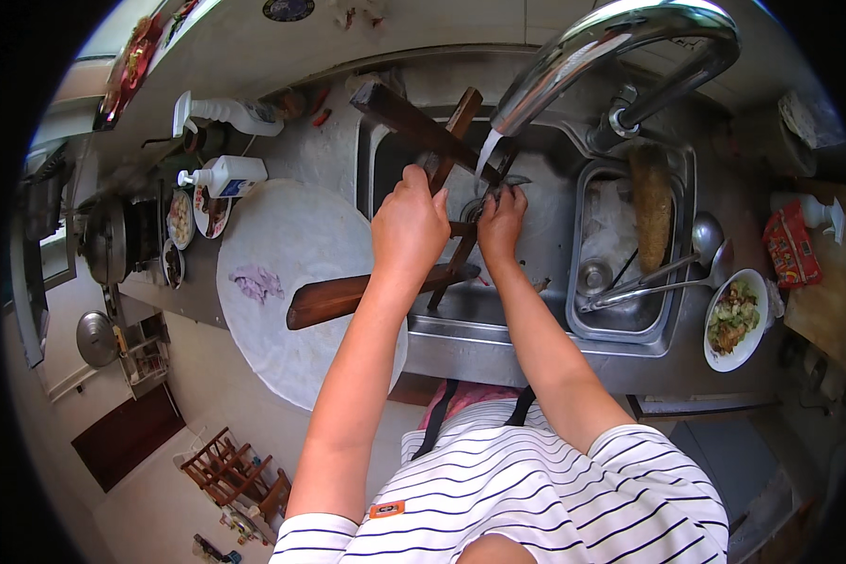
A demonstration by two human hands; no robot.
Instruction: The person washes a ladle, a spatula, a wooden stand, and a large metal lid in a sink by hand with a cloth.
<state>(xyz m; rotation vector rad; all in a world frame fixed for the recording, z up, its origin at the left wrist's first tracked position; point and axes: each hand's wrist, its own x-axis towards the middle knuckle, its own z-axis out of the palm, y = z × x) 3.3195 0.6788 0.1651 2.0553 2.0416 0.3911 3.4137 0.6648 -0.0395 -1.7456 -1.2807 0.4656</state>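
Observation:
A brown wooden frame with legs and crossbars (pixel 335 299) stands tilted in the large steel sink basin (pixel 550 261). My left hand (pixel 412 218) is closed around one of its bars, with the knuckles towards the wall. Lower in the basin, my right hand (pixel 500 222) rests against the frame near the drain, holding what looks like a thin dark scrap; its exact hold is partly hidden. Water (pixel 485 158) runs from the chrome faucet (pixel 606 35) onto the wood just above my right hand. One dark leg of the frame reaches over the round white board or cover at the left.
The round pale cover (pixel 289 352) bears a crumpled purple cloth (pixel 256 283). Spray and pump bottles (pixel 236 176) stand behind it. At the right, the small basin holds a loofah-like brush (pixel 650 211) and ladles (pixel 648 285), beside a bowl of food (pixel 754 352).

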